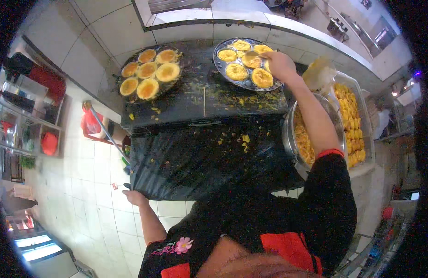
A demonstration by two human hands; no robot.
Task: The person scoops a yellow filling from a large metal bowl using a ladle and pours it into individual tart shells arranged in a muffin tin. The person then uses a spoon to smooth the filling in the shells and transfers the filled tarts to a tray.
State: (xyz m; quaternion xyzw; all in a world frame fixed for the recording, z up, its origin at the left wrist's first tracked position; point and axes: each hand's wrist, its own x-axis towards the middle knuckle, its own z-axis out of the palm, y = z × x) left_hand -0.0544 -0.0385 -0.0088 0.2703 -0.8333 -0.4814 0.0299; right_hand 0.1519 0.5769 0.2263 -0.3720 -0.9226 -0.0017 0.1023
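At the back right, my right hand point(280, 66) is closed around a utensil, seemingly a spoon point(250, 55), whose bowl end lies over the middle of a round multi-cup pan point(219, 71). Puffy yellow cakes point(236, 72) sit in the cups of this pan. A second round pan point(158, 92) at the back left holds several cakes with pale rims and orange-brown centres point(147, 70). My left hand point(137, 198) is by the front left corner of the black-covered worktop point(186, 156); whether it grips the edge or something there cannot be told.
Right of the worktop stands a large metal pot point(288, 128) with shredded orange food, beside a clear plastic tub point(368, 139) of stacked yellow pieces and a plastic bag point(318, 74). A thin stick point(204, 101) and crumbs lie on the worktop. A long blue handle point(108, 133) leans at its left.
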